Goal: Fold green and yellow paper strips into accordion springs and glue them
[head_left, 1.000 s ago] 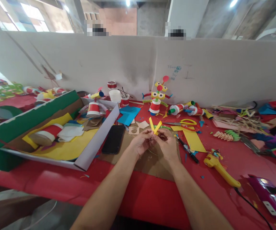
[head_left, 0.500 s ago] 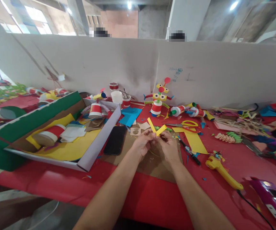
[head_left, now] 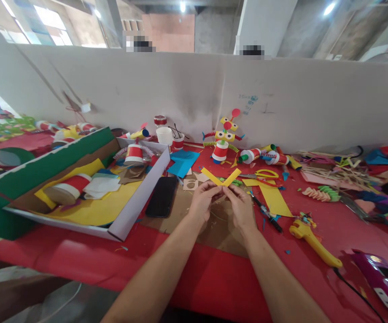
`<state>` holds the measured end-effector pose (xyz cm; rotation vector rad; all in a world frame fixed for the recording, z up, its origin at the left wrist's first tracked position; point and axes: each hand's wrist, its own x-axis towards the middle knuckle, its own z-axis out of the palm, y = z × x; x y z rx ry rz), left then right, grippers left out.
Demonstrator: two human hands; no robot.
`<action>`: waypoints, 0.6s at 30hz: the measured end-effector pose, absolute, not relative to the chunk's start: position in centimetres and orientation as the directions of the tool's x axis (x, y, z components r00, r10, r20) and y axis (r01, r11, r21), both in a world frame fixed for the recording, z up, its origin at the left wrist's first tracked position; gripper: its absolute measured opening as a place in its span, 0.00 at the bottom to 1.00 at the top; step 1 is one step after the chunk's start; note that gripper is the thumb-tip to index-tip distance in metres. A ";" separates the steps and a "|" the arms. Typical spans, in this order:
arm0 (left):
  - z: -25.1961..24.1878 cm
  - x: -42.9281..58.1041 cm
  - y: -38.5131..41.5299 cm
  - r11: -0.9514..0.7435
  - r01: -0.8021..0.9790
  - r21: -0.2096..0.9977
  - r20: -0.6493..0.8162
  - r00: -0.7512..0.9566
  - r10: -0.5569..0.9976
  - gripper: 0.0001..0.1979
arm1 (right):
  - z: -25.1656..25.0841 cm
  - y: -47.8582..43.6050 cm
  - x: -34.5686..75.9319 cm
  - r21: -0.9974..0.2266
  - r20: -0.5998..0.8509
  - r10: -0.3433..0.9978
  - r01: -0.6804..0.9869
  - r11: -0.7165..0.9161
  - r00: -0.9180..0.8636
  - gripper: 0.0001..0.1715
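Two yellow paper strips (head_left: 231,178) spread in a V above my fingertips, meeting at the bottom. My left hand (head_left: 203,200) pinches them at the joint from the left. From the other side my right hand (head_left: 237,201) closes on the same spot, the fingertips of both hands touching. Whether the strips are one folded piece or two cannot be made out. Below the hands lies a brown cardboard sheet (head_left: 180,215). Just beyond, a paper-cup figure (head_left: 220,152) with round eyes and red folded arms stands upright, near a pair of yellow-handled scissors (head_left: 266,173).
On the left stands a white-edged box (head_left: 136,197) holding cups and paper. A black phone (head_left: 162,197) lies beside it. To the right are a craft knife (head_left: 266,211), a yellow sheet (head_left: 276,199), a corded yellow glue gun (head_left: 315,240) and a purple device (head_left: 382,278).
The yellow strips have turned and opened into a wider, more even V. Both hands stay close together over the cardboard, their fingertips now nearer the joint.
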<state>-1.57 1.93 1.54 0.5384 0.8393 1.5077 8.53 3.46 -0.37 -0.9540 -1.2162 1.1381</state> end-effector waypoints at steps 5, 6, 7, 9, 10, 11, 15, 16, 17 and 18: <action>1.2 -1.0 1.9 0.033 -0.657 0.753 -0.161 -0.136 0.978 0.09 | -0.5 3.6 8.7 -0.976 0.167 0.986 -0.144 0.164 -0.008 0.12; 1.2 -1.0 1.9 0.048 -0.665 0.745 -0.176 -0.126 0.976 0.08 | -0.5 3.7 8.7 -0.976 0.163 0.987 -0.149 0.160 -0.005 0.12; 1.2 -1.0 1.9 0.062 -0.672 0.738 -0.191 -0.119 0.974 0.08 | -0.5 3.7 8.8 -0.976 0.160 0.987 -0.150 0.157 -0.004 0.11; 1.1 -1.0 2.0 0.083 -0.673 0.735 -0.213 -0.113 0.971 0.09 | -0.5 3.8 8.9 -0.979 0.152 0.988 -0.138 0.150 -0.003 0.12; 1.1 -1.0 2.0 0.084 -0.669 0.738 -0.215 -0.116 0.970 0.09 | -0.4 3.9 8.9 -0.981 0.142 0.990 -0.131 0.141 0.001 0.12; 1.1 -1.0 2.0 0.082 -0.664 0.744 -0.214 -0.120 0.969 0.09 | -0.4 3.9 8.9 -0.984 0.130 0.991 -0.126 0.130 0.006 0.11; 1.0 -0.9 2.0 0.063 -0.643 0.763 -0.202 -0.145 0.969 0.10 | -0.5 4.0 8.9 -0.982 0.111 0.993 -0.148 0.114 0.025 0.11; 1.0 -0.9 2.0 0.054 -0.641 0.765 -0.198 -0.154 0.968 0.10 | -0.6 4.0 8.9 -0.981 0.124 0.992 -0.149 0.127 0.026 0.12; 0.9 -0.8 2.1 0.046 -0.639 0.768 -0.194 -0.163 0.967 0.10 | -0.7 4.0 8.9 -0.980 0.140 0.990 -0.141 0.143 0.031 0.13; 0.9 -0.8 2.1 0.041 -0.637 0.770 -0.191 -0.169 0.967 0.10 | -0.8 4.0 8.9 -0.979 0.153 0.987 -0.127 0.157 0.040 0.14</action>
